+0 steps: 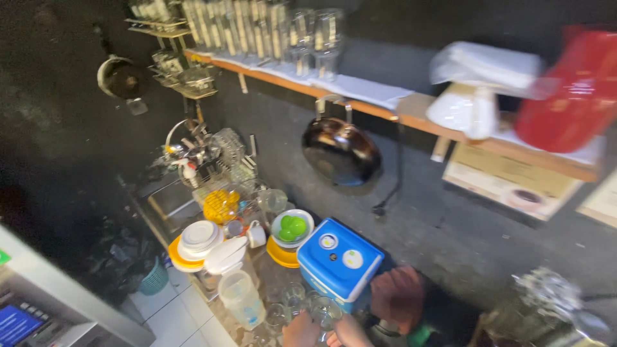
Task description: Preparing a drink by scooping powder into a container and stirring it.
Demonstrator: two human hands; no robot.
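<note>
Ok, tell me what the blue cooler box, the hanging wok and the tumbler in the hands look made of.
Blue cooler box: likely moulded plastic, smooth semi-gloss, rounded edges. Hanging wok: dark metal, shiny, bright highlights on its curve. Tumbler, between the left hand and right hand: clear, glass or plastic; blur leaves that open.

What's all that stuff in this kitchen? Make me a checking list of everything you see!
Surface: crowded counter, wet-looking, beside white floor tiles.
Job's things: clear drinking glass at the bottom edge.
Clutter: blue cooler box, stacked white plates, bowl of green fruit, plastic jug, yellow strainer.
Grips: left hand and right hand both touch the glass; whether either closes on it cannot be told.
Cables: black cord hangs down the wall.
Surroundings: dark wok on the wall, glasses on a wooden shelf, red container.
</note>
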